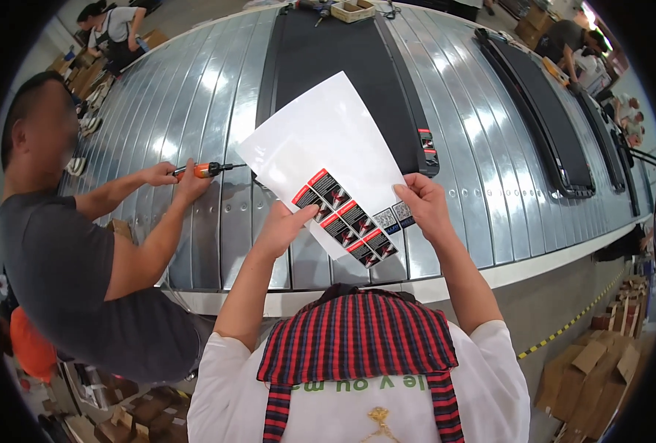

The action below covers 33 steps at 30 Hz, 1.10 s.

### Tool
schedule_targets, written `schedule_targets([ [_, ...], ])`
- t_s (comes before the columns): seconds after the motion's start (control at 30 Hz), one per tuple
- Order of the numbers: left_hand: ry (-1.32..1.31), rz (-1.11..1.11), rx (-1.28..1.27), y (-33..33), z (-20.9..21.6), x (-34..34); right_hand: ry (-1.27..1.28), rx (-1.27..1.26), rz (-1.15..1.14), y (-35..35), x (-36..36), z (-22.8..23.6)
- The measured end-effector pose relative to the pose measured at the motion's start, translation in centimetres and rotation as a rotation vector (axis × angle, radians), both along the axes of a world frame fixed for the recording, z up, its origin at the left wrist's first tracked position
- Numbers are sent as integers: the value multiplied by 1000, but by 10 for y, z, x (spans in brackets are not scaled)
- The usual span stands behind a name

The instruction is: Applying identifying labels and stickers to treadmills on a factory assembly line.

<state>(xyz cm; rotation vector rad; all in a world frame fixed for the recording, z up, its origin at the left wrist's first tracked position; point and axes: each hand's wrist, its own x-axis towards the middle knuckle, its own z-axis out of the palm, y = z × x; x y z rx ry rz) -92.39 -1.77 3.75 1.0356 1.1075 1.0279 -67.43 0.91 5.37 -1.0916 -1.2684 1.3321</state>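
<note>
Sticker sheet (328,159) is held up over the conveyor (195,88), long axis running up-left. Left hand (287,225) pinches its lower-left edge, thumb nearest the red-black stickers (343,218); right hand (425,207) pinches the bottom-right corner.

One white sticker sheet (328,144) carries six red-and-black labels (341,218) and two small square ones (394,215). Two black treadmill decks (343,66) lie on the one metal conveyor (195,96), near-centre and far right. One orange-handled screwdriver (206,170) is at left. Three co-workers (62,244) are visible around the line.
</note>
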Motion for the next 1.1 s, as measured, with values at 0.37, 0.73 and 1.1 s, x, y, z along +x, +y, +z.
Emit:
schedule_targets([
  [0.37,-280,326,-46,-28,-6,41,-290,278,13,10,-2,-9],
  [0.73,-114,579,-39,-39,7,49,-482,847,-150,6,-12,25],
  [1.1,-270,473,50,-32,9,45,96,-41,385,-23,-36,0],
])
